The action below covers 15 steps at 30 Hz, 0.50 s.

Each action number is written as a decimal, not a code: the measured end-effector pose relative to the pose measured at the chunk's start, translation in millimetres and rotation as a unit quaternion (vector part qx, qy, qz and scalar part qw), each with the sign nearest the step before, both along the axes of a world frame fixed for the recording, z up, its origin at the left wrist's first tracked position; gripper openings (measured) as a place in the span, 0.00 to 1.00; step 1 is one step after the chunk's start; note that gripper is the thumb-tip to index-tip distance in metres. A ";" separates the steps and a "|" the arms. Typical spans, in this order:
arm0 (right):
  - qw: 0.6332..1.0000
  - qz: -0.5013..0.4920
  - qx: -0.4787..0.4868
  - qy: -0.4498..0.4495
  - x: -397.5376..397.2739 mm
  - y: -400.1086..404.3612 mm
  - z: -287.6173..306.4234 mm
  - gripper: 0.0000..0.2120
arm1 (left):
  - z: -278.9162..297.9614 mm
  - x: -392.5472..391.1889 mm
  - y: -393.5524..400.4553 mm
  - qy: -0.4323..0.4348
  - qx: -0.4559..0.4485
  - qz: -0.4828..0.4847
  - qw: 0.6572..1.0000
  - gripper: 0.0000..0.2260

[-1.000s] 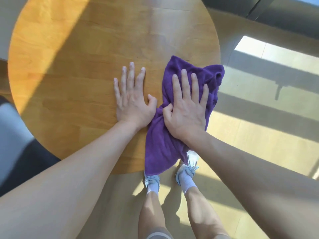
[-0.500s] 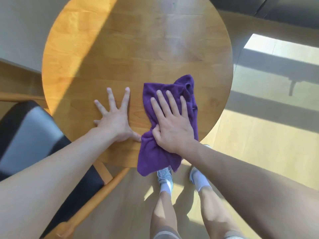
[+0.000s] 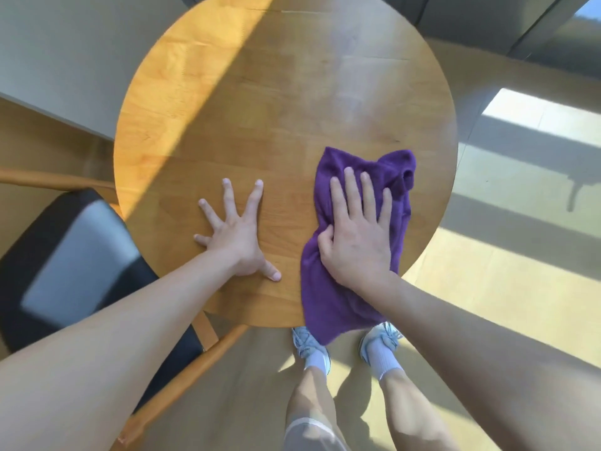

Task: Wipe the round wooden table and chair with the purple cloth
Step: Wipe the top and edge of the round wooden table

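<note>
The step in hand was the wiping of the surface [image 3: 260,92]; the chair [image 3: 65,255] appeared not yet to have been started. The cloth [image 3: 351,288] lay at the lower right of the frame, on the near right part of the round top, with its lower end hanging over the near edge above the shoes [image 3: 309,345]. The right hand [image 3: 357,236] lay flat on the cloth, fingers straight and pressed down, the thumb tucked against a fold at the cloth's left side. The left hand [image 3: 235,236] held nothing: it rested palm-down on bare wood at lower centre, fingers spread wide, apart from the cloth, apparently as a brace.

Judged from this layout, the far half and the sunlit left part of the top remained to be covered. The next move called for steady downward pressure while the cloth was pushed across the bare wood. The hanging end risked dragging the cloth off the edge. The chair, at lower left and partly tucked under the top, would follow.
</note>
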State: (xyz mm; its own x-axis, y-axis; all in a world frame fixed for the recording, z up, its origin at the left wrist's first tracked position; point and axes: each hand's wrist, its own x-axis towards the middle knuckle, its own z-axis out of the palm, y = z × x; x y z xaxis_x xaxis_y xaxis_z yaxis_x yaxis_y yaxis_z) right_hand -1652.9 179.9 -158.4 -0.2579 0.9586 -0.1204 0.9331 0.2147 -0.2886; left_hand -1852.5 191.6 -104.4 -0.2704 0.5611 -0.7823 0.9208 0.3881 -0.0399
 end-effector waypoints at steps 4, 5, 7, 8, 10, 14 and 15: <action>0.944 0.331 0.014 -0.004 53.0 10.7 -4.6 0.36 | 2.4 0.8 0.5 -0.008 0.003 0.005 1.000 0.76; 0.923 0.384 0.010 0.001 65.7 28.0 -5.9 0.36 | 2.3 0.5 -0.3 -0.010 0.005 0.004 1.000 0.76; 0.917 0.399 -0.003 0.005 77.4 55.7 -7.0 0.36 | 1.3 -0.2 -1.0 -0.013 0.006 0.003 1.000 0.77; 0.932 0.363 0.003 0.008 76.8 60.7 -7.2 0.36 | 1.1 -0.4 -0.6 -0.015 0.006 0.005 1.000 0.77; 0.971 0.237 0.020 0.016 63.7 52.5 -5.8 0.36 | 1.1 -0.7 -0.3 -0.019 0.001 0.010 1.000 0.76; 0.999 -0.039 -0.010 0.021 0.4 9.3 6.4 0.36 | -0.9 0.7 -0.9 -0.015 -0.009 0.013 1.000 0.75; 0.997 -0.067 -0.023 0.018 -14.8 1.2 8.0 0.37 | -1.1 1.0 -0.8 -0.014 -0.008 0.013 1.000 0.75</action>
